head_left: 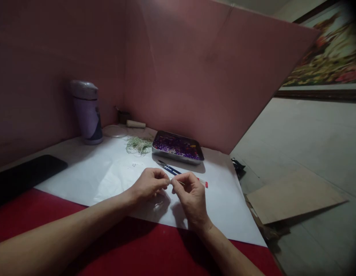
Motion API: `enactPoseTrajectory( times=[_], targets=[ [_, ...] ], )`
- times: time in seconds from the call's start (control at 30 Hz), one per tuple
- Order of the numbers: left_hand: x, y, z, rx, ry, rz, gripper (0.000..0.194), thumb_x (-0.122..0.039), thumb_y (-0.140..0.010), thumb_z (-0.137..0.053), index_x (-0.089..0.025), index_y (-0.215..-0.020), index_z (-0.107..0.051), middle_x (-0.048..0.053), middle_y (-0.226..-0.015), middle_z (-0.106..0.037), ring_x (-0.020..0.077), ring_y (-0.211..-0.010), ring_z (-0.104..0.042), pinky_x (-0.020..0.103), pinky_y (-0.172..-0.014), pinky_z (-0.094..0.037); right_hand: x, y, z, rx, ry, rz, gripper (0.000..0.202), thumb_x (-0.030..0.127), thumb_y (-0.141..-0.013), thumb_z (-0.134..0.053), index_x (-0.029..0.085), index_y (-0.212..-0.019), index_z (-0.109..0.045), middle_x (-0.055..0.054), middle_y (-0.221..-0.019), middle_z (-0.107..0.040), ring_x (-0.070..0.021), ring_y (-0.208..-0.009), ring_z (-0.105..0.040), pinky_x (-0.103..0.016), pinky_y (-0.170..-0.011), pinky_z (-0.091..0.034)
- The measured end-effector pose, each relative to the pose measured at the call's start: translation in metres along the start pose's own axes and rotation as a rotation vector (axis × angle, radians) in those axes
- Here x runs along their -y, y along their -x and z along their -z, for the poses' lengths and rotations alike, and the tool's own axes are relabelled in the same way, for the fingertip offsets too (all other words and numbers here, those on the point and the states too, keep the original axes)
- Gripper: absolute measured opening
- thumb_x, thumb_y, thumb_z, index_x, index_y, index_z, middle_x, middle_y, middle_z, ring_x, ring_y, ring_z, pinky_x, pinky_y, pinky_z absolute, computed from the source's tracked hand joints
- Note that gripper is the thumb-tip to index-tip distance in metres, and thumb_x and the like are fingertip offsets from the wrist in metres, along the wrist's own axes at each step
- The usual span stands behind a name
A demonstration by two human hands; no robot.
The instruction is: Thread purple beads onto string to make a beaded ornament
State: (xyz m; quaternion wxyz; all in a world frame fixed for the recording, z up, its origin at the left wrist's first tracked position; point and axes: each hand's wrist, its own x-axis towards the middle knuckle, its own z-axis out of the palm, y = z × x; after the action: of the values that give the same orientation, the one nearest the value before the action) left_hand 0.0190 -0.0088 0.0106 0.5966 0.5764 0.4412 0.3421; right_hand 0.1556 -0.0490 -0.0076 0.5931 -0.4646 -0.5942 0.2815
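Observation:
My left hand (151,183) and my right hand (192,193) meet fingertip to fingertip above the white paper (114,174). Both are closed in a pinch on a thin, pale thread (180,183), which loops up between them. Whether a bead or knot sits at the fingertips is too small to tell. Just beyond the hands lie blue-handled thread snips (169,168), partly behind my right hand. A small clear item with a red end (206,184) shows to the right of my right fingers. Tiny bits (134,165) are scattered on the paper to the left.
A metal tray (178,156) holds purple beads at the back. Left of it lies a tangle of green thread (138,145). A lilac bottle (87,113) stands at the back left, with a black flat object (31,170) nearer. Pink boards (189,76) wall the table's back.

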Motion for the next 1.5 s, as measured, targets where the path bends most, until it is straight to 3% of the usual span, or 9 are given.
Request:
enactPoseTrajectory(
  times=[0.23,0.57,0.83,1.0,1.17,1.23,1.37,1.5],
  targets=[
    [-0.003,0.001,-0.001,-0.039,0.020,-0.007,0.011,-0.023,-0.063,-0.061,-0.015,-0.062,-0.055,-0.007,-0.047,-0.047,0.0047,-0.037,-0.035,0.018,-0.037,-0.024,-0.002,0.002,-0.001,-0.052,0.085,-0.060,0.006,0.023,-0.079,-0.059,0.017,-0.078,-0.061,0.002,-0.062,-0.059,-0.0121,-0.053,-0.055,-0.024,-0.053,-0.045],
    [0.003,-0.003,0.000,-0.077,0.052,-0.064,0.014,-0.026,-0.062,-0.064,-0.013,-0.064,-0.058,-0.003,-0.055,-0.054,0.0054,-0.041,-0.039,0.018,-0.039,-0.030,0.001,0.004,0.000,-0.063,0.364,0.053,0.013,0.024,-0.084,-0.053,0.018,-0.074,-0.059,-0.001,-0.063,-0.061,-0.0146,-0.058,-0.057,-0.026,-0.058,-0.043],
    [0.000,-0.001,0.000,-0.086,0.029,-0.070,0.014,-0.026,-0.062,-0.063,-0.013,-0.065,-0.057,-0.003,-0.056,-0.055,0.0057,-0.042,-0.040,0.017,-0.039,-0.031,0.003,0.004,-0.001,-0.133,0.466,0.097,0.013,0.021,-0.079,-0.054,0.019,-0.066,-0.053,0.000,-0.061,-0.059,-0.0133,-0.054,-0.053,-0.025,-0.055,-0.041],
    [0.007,-0.004,-0.001,-0.039,-0.036,-0.153,0.011,-0.024,-0.063,-0.062,-0.014,-0.064,-0.058,-0.003,-0.056,-0.053,0.0078,-0.048,-0.044,0.019,-0.044,-0.034,0.002,0.004,-0.002,-0.077,0.375,0.055,0.013,0.023,-0.080,-0.054,0.019,-0.068,-0.056,0.000,-0.060,-0.060,-0.0137,-0.055,-0.055,-0.025,-0.055,-0.043],
    [0.014,-0.006,-0.001,-0.001,-0.099,-0.264,0.011,-0.025,-0.066,-0.059,-0.014,-0.064,-0.061,-0.001,-0.059,-0.056,0.0101,-0.055,-0.048,0.021,-0.051,-0.036,-0.002,0.002,-0.003,-0.039,0.112,-0.092,0.012,0.025,-0.081,-0.055,0.018,-0.090,-0.058,0.001,-0.066,-0.060,-0.0117,-0.051,-0.055,-0.024,-0.051,-0.045],
    [0.015,-0.006,-0.001,0.004,-0.110,-0.269,0.011,-0.024,-0.067,-0.059,-0.014,-0.065,-0.061,-0.001,-0.060,-0.057,0.0101,-0.055,-0.049,0.021,-0.052,-0.036,-0.004,0.001,-0.002,-0.010,0.068,-0.131,0.013,0.026,-0.081,-0.055,0.017,-0.090,-0.059,0.001,-0.068,-0.060,-0.0112,-0.052,-0.054,-0.023,-0.051,-0.044],
    [0.011,-0.004,0.000,0.016,-0.055,-0.182,0.011,-0.025,-0.066,-0.061,-0.014,-0.064,-0.059,-0.004,-0.053,-0.052,0.0076,-0.047,-0.045,0.019,-0.045,-0.032,-0.005,0.001,-0.001,0.025,0.084,-0.138,0.013,0.027,-0.082,-0.055,0.017,-0.074,-0.059,0.003,-0.059,-0.056,-0.0108,-0.052,-0.052,-0.021,-0.050,-0.041],
    [0.003,0.000,-0.001,0.085,0.102,-0.033,0.016,-0.029,-0.066,-0.063,-0.015,-0.070,-0.055,-0.005,-0.055,-0.052,0.0043,-0.037,-0.037,0.018,-0.038,-0.024,-0.005,0.002,-0.001,0.023,0.100,-0.119,0.014,0.027,-0.084,-0.054,0.018,-0.074,-0.057,0.003,-0.059,-0.054,-0.0108,-0.054,-0.052,-0.021,-0.052,-0.040]
  ],
)
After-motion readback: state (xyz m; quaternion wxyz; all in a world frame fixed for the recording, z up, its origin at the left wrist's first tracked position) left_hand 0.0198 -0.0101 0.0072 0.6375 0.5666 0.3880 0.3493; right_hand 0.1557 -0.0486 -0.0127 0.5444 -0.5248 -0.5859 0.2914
